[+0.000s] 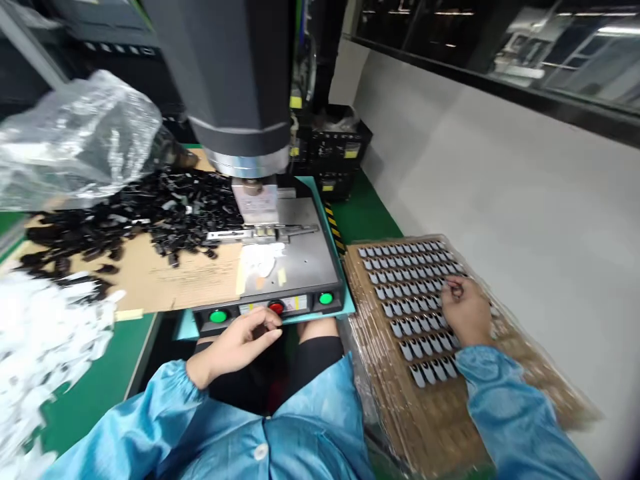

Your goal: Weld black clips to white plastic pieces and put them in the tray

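Risk 1: left hand (240,347) rests just near of the machine's front panel, fingertips close under the red button (276,307) and beside the left green button (218,316) — a stray press while the horn (256,200) sits low on the fixture plate (305,257) could catch whatever lies there.

Risk 2: right hand (465,312) works on the stacked cardboard tray (395,400) at right; rows of small grey parts (410,293) lie loose — a sleeve drag would scatter them.

Grip: left fingers loosely curled, holding nothing visible. Right fingertips pinched narrow at a part in the far rows; can't tell if one is lifted.

Loose black parts (140,213) heaped far left on cardboard, near the plate edge.
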Demonstrator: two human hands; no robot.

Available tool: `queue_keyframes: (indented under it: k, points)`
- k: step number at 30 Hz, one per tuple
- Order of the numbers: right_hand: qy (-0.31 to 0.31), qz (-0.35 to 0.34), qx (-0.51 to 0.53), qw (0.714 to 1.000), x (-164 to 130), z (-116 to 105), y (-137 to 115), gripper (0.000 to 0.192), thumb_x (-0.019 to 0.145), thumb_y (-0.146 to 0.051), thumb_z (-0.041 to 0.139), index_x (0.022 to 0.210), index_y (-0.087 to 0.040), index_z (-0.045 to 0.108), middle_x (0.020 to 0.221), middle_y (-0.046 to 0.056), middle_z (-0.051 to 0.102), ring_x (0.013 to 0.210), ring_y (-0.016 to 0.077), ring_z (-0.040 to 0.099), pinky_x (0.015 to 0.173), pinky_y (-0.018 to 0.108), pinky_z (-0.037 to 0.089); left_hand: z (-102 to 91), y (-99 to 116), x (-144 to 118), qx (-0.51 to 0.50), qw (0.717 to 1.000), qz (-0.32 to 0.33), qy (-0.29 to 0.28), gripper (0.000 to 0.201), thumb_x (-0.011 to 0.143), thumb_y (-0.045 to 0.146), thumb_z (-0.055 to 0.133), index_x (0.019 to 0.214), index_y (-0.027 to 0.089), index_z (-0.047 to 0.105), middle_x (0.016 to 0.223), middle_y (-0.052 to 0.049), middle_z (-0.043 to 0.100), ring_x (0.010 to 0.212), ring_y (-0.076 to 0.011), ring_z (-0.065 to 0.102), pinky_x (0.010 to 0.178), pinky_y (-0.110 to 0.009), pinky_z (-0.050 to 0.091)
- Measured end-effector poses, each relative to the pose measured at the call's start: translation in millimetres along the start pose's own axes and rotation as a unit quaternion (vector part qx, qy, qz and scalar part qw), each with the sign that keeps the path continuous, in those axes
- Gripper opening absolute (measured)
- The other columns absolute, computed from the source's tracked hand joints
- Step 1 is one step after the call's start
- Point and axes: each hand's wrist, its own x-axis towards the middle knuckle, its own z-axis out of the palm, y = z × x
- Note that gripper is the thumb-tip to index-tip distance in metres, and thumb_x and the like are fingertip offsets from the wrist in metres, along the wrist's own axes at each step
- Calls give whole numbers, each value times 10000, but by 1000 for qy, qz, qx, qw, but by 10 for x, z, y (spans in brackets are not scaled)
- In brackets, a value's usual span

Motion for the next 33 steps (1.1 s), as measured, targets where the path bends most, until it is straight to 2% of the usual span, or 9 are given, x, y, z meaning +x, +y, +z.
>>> queue_keyframes:
  k: [3,7,9,12,15,18,21,27,33]
  points:
    - [-62,-118,126,983,78,219,-974,274,953,-292,599,1209,-237,681,1158,116,695,877,222,660,916,393,561,-259,81,133,116,991,42,44,218,1051,421,572,1093,237,683,1113,-89,709,1040,-235,685,943,-381,559]
    - [-163,-263,195,931,-65,583,-2318,242,970,-233,590,1189,-244,694,1194,90,677,1070,256,655,1005,391,528,-503,15,379,261,956,36,131,214,1055,413,560,1121,231,652,1110,-92,680,1055,-260,668,913,-387,537]
    - [-188,-295,205,914,-125,826,-2805,277,949,-207,625,1219,-244,681,1236,92,659,1160,272,625,1049,401,505,-544,-61,515,315,937,3,152,257,1031,451,609,1150,225,643,1138,-100,673,1027,-268,673,863,-378,528]
    - [-206,-277,205,916,-156,1180,-3263,321,909,-188,685,1226,-240,670,1255,93,646,1166,275,612,1057,412,499,-528,-154,671,372,914,-41,159,327,992,521,667,1135,228,642,1145,-101,675,961,-261,678,794,-363,498]
    - [-202,-249,183,929,-154,1413,-3471,320,914,-230,716,1230,-246,671,1247,92,653,1165,285,605,1051,429,493,-484,-198,754,399,902,-45,159,307,1004,522,647,1100,230,642,1093,-100,685,970,-271,676,787,-362,475]
    - [-191,-248,164,935,-154,1498,-3520,265,937,-277,710,1200,-261,684,1234,88,665,1148,293,602,1031,434,488,-465,-222,784,408,898,-33,163,244,1035,466,600,1082,231,647,1044,-104,695,972,-279,676,772,-367,466]
    - [-185,-256,161,935,-165,1505,-3495,191,947,-287,697,1137,-270,689,1196,73,675,1109,284,604,993,416,489,-490,-248,790,396,901,-33,175,200,1045,426,578,1082,244,653,1051,-96,710,954,-264,683,751,-358,463]
    - [-175,-276,157,932,-186,1500,-3470,168,943,-309,718,1107,-281,693,1180,48,685,1085,277,598,967,406,479,-609,-286,769,283,940,-41,186,129,1039,351,563,1002,259,644,948,-45,727,875,-225,686,756,-336,471]
    - [-185,-270,151,933,-196,1479,-3479,121,953,-304,706,1069,-269,711,1182,70,673,1110,285,580,983,420,474,-625,-330,758,267,946,-30,184,78,1008,290,575,985,259,642,926,-41,718,862,-222,680,771,-336,480]
